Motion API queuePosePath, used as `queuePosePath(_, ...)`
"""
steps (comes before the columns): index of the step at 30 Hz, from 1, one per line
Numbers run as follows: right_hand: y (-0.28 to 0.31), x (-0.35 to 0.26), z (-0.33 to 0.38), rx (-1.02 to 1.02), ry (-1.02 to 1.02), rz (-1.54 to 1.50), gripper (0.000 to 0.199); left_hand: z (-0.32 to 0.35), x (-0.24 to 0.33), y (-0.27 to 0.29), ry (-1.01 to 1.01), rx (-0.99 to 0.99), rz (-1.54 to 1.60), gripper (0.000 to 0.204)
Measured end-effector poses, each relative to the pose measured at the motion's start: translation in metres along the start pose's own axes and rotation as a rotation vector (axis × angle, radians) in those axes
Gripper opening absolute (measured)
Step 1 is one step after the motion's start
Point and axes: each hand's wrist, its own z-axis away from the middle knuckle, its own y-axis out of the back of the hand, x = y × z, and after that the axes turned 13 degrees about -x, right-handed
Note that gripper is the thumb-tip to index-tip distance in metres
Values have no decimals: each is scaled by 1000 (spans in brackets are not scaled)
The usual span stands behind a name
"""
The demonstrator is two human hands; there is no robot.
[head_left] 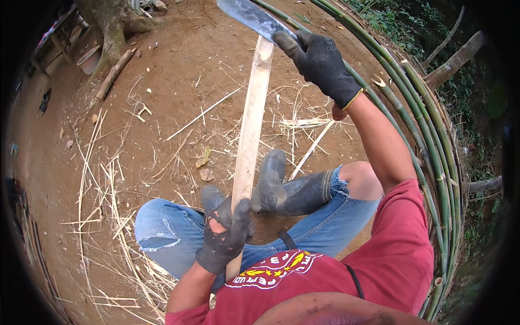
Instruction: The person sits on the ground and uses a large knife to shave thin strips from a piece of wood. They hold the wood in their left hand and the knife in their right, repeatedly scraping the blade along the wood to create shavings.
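A pale split-bamboo slat [251, 119] runs lengthwise away from my body, its near end by my shirt. Its lower part is gripped by my left hand [225, 230], in a dark glove with a torn hole on its back. My right hand [322, 65], also in a dark glove, closes around a machete, whose handle is mostly hidden by the fingers. The machete's broad grey blade [254, 18] lies across the far end of the slat and appears to touch it. My legs in torn jeans and dark rubber boots [295, 192] are bent beneath the slat.
Long green bamboo poles [428, 116] curve along my right side. Thin bamboo shavings [116, 216] litter the brown dirt, mostly at left. A tree trunk [116, 27], a short log [115, 73] and a pale bucket [89, 60] stand or lie at the far left.
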Motion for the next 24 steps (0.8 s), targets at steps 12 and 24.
queuePosePath(12, -13, -20, 40, -308, 201, 189, 60, -4, -5, -1, 18, -18, -18, 35)
queuePosePath(24, -11, -19, 9, -57, 78, 83, 63, -6, -3, 1, 22, 2, -7, 39)
